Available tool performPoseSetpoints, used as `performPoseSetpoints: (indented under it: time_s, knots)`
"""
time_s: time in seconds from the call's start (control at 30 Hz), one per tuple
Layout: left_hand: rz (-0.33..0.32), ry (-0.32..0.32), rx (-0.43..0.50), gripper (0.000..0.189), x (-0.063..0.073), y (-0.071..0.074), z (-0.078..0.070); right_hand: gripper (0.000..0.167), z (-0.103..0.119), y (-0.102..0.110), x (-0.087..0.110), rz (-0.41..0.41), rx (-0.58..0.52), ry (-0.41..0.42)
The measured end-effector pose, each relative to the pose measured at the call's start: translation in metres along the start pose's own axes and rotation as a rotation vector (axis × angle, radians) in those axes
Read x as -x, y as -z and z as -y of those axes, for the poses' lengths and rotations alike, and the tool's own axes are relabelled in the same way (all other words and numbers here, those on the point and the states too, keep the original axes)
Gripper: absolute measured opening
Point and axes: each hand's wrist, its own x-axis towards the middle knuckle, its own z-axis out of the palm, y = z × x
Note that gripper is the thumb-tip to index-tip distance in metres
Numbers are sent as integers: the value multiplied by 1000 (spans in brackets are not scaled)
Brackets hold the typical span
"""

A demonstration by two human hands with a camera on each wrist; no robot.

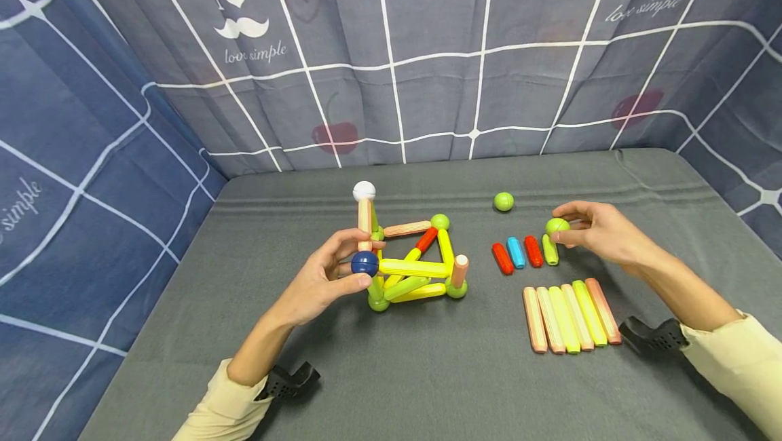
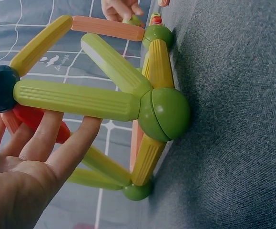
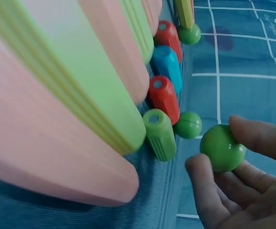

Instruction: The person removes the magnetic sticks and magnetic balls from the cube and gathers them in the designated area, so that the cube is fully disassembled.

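Observation:
My left hand [image 1: 324,277] grips the dark blue ball [image 1: 364,264] at an upper corner of a frame built of magnetic rods and balls. In the left wrist view the thumb lies against that blue ball [image 2: 2,89], and the fingers reach behind a light green rod [image 2: 76,100]. A yellow rod [image 1: 415,269] runs right from the blue ball, while an orange rod [image 1: 364,216] leads to a white ball [image 1: 364,191]. Over on the right, my right hand [image 1: 601,230] pinches a green ball [image 3: 222,148] between thumb and fingers, just above a short green rod [image 1: 550,250].
Another green ball [image 1: 504,201] lies on the grey cloth behind the short rods, among them a blue one [image 1: 516,252] and a red one [image 1: 533,251]. Several long rods [image 1: 565,319] lie side by side nearer the front. Checked fabric [image 1: 427,41] hangs behind.

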Motion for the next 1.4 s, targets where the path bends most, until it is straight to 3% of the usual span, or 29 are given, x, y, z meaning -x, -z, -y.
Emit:
performPoseSetpoints:
  time_s: [0.17, 0.37, 0.67, 0.9, 1.13, 1.27, 1.4]
  knots:
    - [-4, 1, -9, 53, 1, 1, 0, 52, 1, 2, -28, -14, 15, -16]
    - [2, 11, -12, 53, 0, 0, 0, 49, 0, 1, -59, 32, 12, -32]
    - [8, -10, 4, 52, -2, 0, 1, 44, -2, -4, -82, 25, 1, -40]
    - [3, 7, -6, 52, 0, 1, 0, 48, -1, -5, -85, 47, -3, -48]
    - [3, -7, -23, 51, 0, 0, 1, 52, 7, 2, -71, 34, 68, -46]
    - [-5, -5, -41, 50, 0, 0, 1, 51, 19, 2, -56, -4, 89, 3]
    - [-8, 3, -40, 51, 1, 0, 0, 45, 36, -10, -37, -23, 44, 89]
